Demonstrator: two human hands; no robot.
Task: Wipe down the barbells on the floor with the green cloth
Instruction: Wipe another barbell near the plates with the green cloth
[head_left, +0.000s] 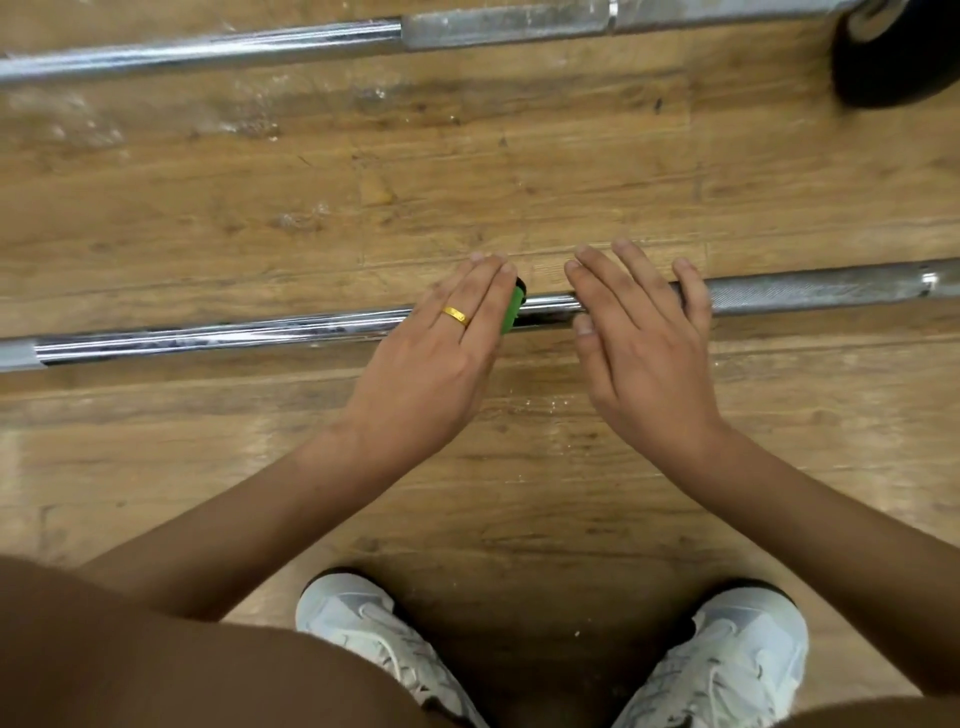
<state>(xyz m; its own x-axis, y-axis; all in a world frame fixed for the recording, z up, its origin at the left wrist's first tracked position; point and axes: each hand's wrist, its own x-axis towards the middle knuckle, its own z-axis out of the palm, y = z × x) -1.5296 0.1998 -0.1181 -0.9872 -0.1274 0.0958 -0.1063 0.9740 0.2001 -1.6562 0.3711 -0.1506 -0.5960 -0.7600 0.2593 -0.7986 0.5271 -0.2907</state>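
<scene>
Both hands lie flat, palms down, across the near barbell (208, 338).

The left hand (447, 343) lies over the bar with straight fingers held together, a gold ring on one, fingertips just past the bar's far side; a green cloth (511, 312) peeks from under it. The right hand (644, 338) lies just beside it on the same bar, not touching it, fingers straight and slightly spread. Both bare forearms converge toward the bar.
</scene>
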